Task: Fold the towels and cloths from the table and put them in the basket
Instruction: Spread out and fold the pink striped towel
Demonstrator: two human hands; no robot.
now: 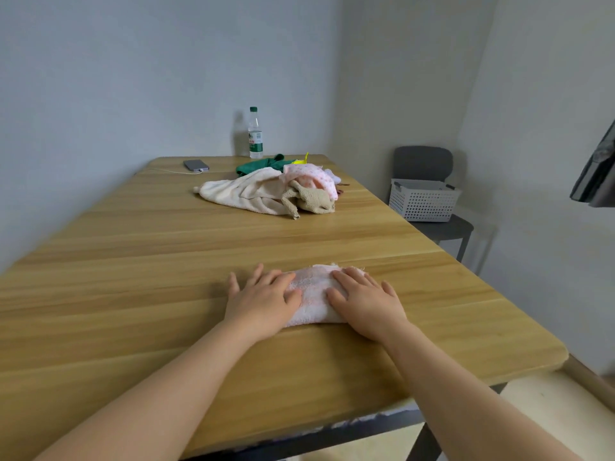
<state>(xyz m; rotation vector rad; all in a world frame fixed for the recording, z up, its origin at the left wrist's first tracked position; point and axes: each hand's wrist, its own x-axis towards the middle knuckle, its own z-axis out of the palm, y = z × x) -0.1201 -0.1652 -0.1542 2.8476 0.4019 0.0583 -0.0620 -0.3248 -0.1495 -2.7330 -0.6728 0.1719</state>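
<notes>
The left hand [263, 304] and right hand [366, 306] pressed flat, fingers straight, on the folded pink towel [314, 292], the basket [422, 207] nearer the right hand.

Broad open wood on the bench [133, 277], near edge to the heap of cloths [263, 193]. Behind the heap: water bottle [255, 134], cabled grey device [196, 165]. Past the right edge, open air to the white basket [422, 202] on its chair [422, 161].
</notes>
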